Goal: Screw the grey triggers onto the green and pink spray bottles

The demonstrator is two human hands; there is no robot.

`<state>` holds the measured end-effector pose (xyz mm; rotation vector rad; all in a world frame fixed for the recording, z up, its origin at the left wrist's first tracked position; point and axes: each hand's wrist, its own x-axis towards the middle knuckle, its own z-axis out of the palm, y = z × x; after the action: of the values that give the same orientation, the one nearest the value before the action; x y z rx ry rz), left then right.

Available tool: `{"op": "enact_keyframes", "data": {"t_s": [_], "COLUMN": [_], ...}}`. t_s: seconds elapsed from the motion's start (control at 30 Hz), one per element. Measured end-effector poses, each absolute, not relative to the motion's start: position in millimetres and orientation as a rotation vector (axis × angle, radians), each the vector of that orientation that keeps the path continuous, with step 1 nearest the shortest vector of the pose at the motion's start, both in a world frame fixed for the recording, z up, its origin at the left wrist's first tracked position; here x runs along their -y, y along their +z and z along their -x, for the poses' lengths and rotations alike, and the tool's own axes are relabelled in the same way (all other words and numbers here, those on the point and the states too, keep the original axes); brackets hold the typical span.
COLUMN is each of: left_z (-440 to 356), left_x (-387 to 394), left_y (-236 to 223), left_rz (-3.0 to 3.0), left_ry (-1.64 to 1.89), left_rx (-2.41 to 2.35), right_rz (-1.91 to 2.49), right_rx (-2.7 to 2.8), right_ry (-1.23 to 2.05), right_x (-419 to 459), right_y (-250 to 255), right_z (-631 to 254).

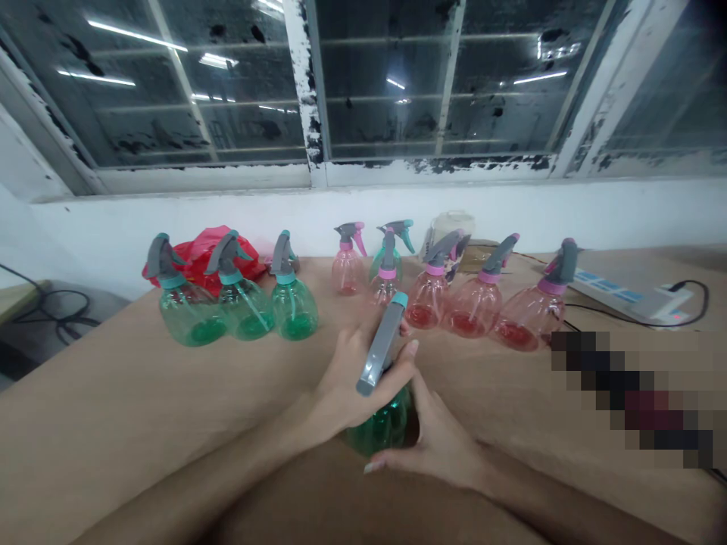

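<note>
And here's my right hand (446, 431), low and just right of centre in the frame, thumb and fingers curved round the body of a green trigger spray bottle (382, 425); my left hand (352, 371) closes in from the other side, fingers wrapped about its neck, just under the grey spray head (379, 348)! The bottle sits at lower centre, nozzle end towards me; whether its base touches the wooden table (187, 412), I can't tell. Beyond it, three green-bodied spray bottles (297, 314) line up left of centre, four pink-bodied spray bottles (471, 306) run from the middle to the right, and a white power strip (616, 295) lies at far right. Further back, one pink sprayer (347, 271) and one teal-topped sprayer (375, 266) stand mid-frame, a red plastic bag (207, 246) slumps to the left, and the grimy window (386, 83) fills the top, streaked with light reflections!
</note>
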<state>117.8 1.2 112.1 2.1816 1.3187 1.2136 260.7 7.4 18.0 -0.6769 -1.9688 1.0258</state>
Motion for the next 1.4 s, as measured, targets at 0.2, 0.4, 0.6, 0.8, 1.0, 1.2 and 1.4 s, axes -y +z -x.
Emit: {"op": "enact_keyframes", "data": {"t_s": [0.2, 0.4, 0.6, 0.8, 1.0, 1.2, 1.4], "left_z": [-118, -113, -98, -80, -66, -63, -67], "left_x": [1, 2, 18, 13, -30, -76, -90], "left_y": [109, 97, 62, 71, 82, 80, 78], "left_rz": [-2.099, -2.087, -2.1, -2.161, -2.095, -2.101, -1.982], "left_ry": [1.306, 1.424, 1.132, 0.994, 1.034, 1.138, 1.271], "left_rx": [-1.346, -1.327, -1.566, -1.893, -2.133, -2.117, -2.106], "right_rz": [0.714, 0.734, 0.747, 0.889, 1.002, 0.98, 0.984], "right_rx": [1.982, 2.0, 2.008, 1.881, 1.817, 1.782, 1.728], "right_ry": [1.035, 0.999, 0.958, 0.982, 0.954, 0.938, 0.878], "right_x": [-6, -9, -12, -11, -13, -21, -32], "right_y": [17, 18, 22, 15, 12, 9, 6], "right_z": [-263, -264, -265, -262, -260, -260, -262]}}
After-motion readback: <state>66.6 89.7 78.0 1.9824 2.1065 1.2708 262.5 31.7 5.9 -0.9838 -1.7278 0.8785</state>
